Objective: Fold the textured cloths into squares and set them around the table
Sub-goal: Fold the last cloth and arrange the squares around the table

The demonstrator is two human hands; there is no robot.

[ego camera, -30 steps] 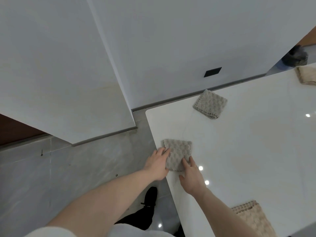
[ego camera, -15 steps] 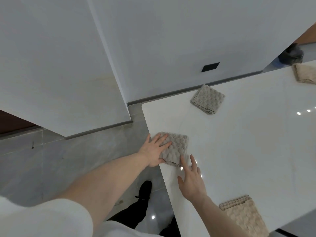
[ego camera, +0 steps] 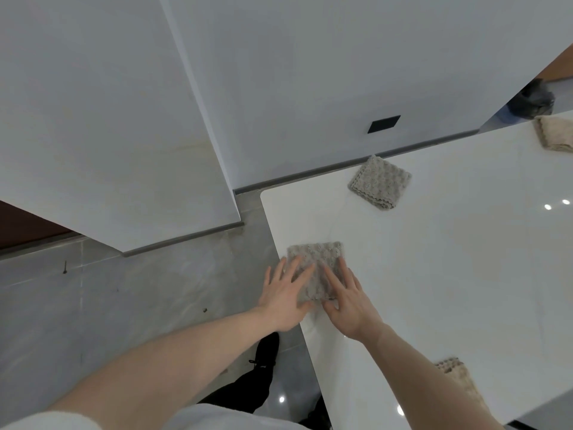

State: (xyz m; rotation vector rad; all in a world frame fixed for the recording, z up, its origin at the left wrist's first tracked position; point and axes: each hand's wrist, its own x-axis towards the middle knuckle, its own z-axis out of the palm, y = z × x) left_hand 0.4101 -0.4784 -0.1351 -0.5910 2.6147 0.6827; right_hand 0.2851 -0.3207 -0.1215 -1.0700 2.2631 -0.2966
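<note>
Both hands lie flat on the grey cloth (ego camera: pixel 316 268) near the tabletop's (ego camera: pixel 449 274) left edge, centre of the frame: left hand (ego camera: pixel 285 297) with fingers (ego camera: pixel 302 274) spread straight, right hand (ego camera: pixel 347 297) likewise, pressing, not gripping. A second cloth (ego camera: pixel 379 181) sits upper centre, a beige cloth (ego camera: pixel 555 136) upper right, another (ego camera: pixel 459 377) lower right behind the right forearm. White glossy tabletop, grey tiled floor (ego camera: pixel 124 305), white walls (ego camera: pixel 279 72).
</note>
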